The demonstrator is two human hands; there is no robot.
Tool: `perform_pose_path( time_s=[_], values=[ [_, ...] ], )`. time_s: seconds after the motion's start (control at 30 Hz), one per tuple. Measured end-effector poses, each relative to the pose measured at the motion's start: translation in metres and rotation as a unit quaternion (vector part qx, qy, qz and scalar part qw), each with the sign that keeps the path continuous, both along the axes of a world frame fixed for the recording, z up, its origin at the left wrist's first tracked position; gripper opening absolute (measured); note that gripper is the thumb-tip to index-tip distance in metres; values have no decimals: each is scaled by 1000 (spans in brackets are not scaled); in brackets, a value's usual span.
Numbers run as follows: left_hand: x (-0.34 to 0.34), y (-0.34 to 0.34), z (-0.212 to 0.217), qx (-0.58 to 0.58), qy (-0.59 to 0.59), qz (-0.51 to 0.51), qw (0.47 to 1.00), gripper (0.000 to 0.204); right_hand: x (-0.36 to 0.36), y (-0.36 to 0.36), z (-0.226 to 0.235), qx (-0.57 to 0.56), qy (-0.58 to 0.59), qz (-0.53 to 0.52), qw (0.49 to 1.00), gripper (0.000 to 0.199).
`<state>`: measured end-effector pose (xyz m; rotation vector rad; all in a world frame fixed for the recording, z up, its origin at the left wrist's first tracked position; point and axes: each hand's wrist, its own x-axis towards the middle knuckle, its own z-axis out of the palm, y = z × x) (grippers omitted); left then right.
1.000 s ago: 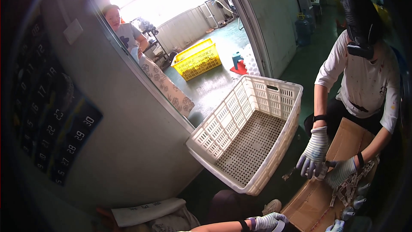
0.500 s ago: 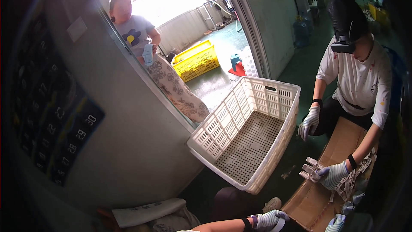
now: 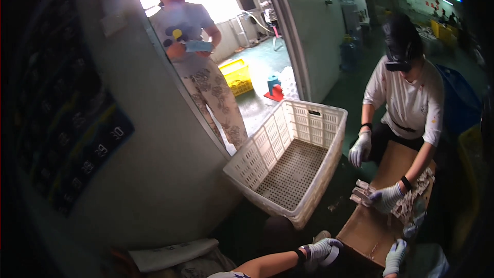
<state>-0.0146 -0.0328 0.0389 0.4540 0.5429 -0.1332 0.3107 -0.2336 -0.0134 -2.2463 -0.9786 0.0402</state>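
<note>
My left hand (image 3: 320,249), in a striped glove with a dark wristband, is closed on a white curved strip (image 3: 330,257) beside the box's near left corner. A long cardboard box (image 3: 355,226) lies in front of me. At its near right edge is my right hand (image 3: 395,258), gloved too; how its fingers are bent is hard to make out. White plastic pieces (image 3: 416,195) are heaped along the box's right side. Across from me, a co-worker's gloved hand (image 3: 387,198) holds several white plastic clip-like pieces (image 3: 362,193); their other hand (image 3: 360,149) hangs free.
Left of the box stands a white slatted crate (image 3: 288,175), with a holed bottom. A person (image 3: 188,36) holding a light blue item stands in the doorway, near a yellow crate (image 3: 237,76). Clear plastic (image 3: 429,260) lies right of my right hand. A wall (image 3: 154,175) fills the left.
The view has shifted, and more of my right hand shows at the box edge. The person in the doorway stands more upright, the blue item now held level. My left hand keeps the white strip.
</note>
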Motion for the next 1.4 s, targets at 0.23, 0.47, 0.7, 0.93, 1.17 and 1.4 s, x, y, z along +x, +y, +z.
perform_pose_path(
  time_s=[0.23, 0.47, 0.7, 0.93, 1.17, 1.4],
  values=[
    [19, -3, -5, 327, 87, 59, 939, 19, -76, 36, 107, 46, 42, 101, 993, 29],
    [26, -4, -10, 240, 52, 75, 966, 25, -113, 73, 138, -92, 90, 214, 968, 18],
    [18, -11, -9, 215, 51, 83, 972, 26, -131, 97, 132, -178, 66, 235, 953, 22],
    [15, -8, 12, 201, 49, 75, 976, 29, -141, 120, 128, -276, -59, 254, 925, 22],
    [19, -5, 7, 196, 62, 96, 974, 26, -147, 149, 121, -342, -100, 329, 875, 28],
    [17, -9, -7, 201, 45, 82, 975, 23, -149, 155, 128, -372, -100, 353, 852, 29]
  ],
)
